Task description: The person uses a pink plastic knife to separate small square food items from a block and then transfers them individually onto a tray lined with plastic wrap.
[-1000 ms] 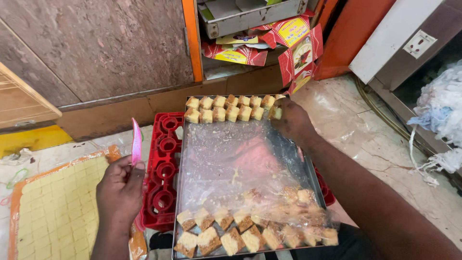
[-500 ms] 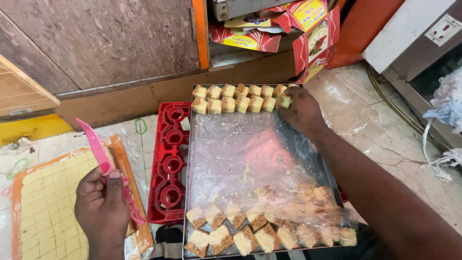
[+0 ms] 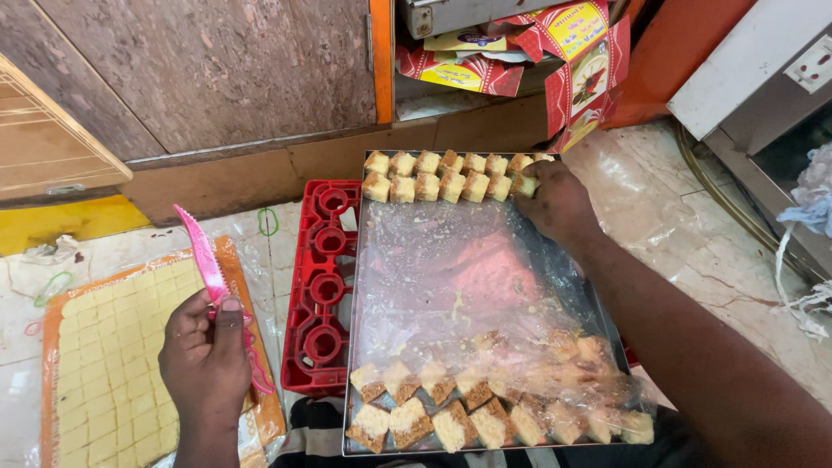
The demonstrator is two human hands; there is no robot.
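My left hand (image 3: 206,357) grips a pink serrated knife (image 3: 204,260) with its blade pointing up and away, over the right edge of a scored yellow slab (image 3: 108,347) lying on an orange sheet. My right hand (image 3: 559,206) reaches to the far right corner of a metal tray (image 3: 351,364) lined with clear plastic, its fingers closed on a square sweet piece (image 3: 525,185) at the end of the far rows. More layered pieces (image 3: 433,420) sit along the tray's near edge.
A red plastic crate (image 3: 322,286) lies under the tray's left side. Red and yellow cartons (image 3: 520,52) are stacked in an open cabinet ahead. A white appliance (image 3: 763,78) and loose cables stand at the right.
My left hand carried the pink knife leftward from beside the crate to over the yellow slab's edge. My right hand stayed at the tray's far corner.
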